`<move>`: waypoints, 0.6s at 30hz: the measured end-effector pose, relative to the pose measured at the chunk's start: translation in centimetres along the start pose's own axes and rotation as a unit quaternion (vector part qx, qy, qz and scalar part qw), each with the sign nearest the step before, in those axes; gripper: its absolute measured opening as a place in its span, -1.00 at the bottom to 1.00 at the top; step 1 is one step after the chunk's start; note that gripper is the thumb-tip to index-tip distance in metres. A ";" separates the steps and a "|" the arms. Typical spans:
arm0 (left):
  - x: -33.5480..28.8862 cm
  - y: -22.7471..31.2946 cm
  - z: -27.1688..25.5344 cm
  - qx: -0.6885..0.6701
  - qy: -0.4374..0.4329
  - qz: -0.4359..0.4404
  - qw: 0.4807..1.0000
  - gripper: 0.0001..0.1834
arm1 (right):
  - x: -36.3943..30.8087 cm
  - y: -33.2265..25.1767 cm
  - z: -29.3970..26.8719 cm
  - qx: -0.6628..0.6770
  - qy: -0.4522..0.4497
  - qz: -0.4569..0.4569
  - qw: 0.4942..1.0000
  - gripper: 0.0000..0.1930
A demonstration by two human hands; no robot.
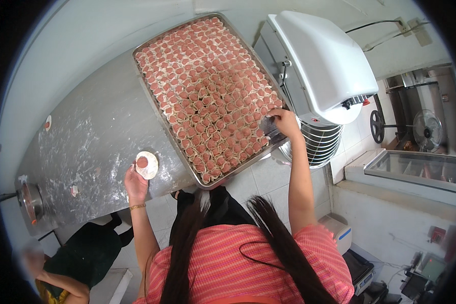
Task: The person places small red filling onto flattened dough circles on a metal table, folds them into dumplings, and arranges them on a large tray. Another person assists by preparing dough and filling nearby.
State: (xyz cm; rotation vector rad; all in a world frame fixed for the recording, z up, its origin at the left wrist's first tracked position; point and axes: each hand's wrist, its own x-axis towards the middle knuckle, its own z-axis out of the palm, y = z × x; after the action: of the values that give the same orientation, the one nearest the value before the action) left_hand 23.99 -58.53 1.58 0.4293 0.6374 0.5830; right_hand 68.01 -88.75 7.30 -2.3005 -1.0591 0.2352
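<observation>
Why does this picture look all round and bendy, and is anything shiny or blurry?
In the head view, the corners are black and the steel table's far edge curves because the lens is fisheye; in that same view, the table has a soft shine, the white machine looks bright, and the wrapper looks fairly sharp.

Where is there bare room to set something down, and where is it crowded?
Widest: the flour-dusted grey metal table left of the rectangular steel tray, above the left hand and its round white dough wrapper. Tight: a small bare tray corner below the right hand. Pale, pink-filled dumplings crowd the tray's remainder.
</observation>
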 end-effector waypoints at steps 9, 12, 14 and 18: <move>-1.1 0.2 6.0 -0.006 -0.034 0.019 0.999 -0.60 | -3.0 -20.5 11.5 0.452 -0.124 0.049 0.882 -0.65; -1.8 0.7 6.5 -0.010 -0.047 0.060 0.997 -0.60 | -4.4 -28.0 18.2 0.637 -0.215 0.270 0.690 -0.75; -1.9 1.0 5.5 0.029 -0.027 0.068 0.997 -0.60 | -5.1 -28.5 22.7 0.652 -0.201 0.300 0.666 -0.77; -1.7 1.5 2.3 0.234 0.033 0.026 0.971 -0.62 | -5.5 -28.1 25.5 0.533 -0.145 0.286 0.783 -0.79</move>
State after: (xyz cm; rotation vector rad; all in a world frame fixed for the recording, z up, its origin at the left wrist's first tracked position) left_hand 23.85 -58.94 4.78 0.8743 0.8321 0.4946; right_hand 36.56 -67.30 2.44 -1.4334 -0.1378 1.1339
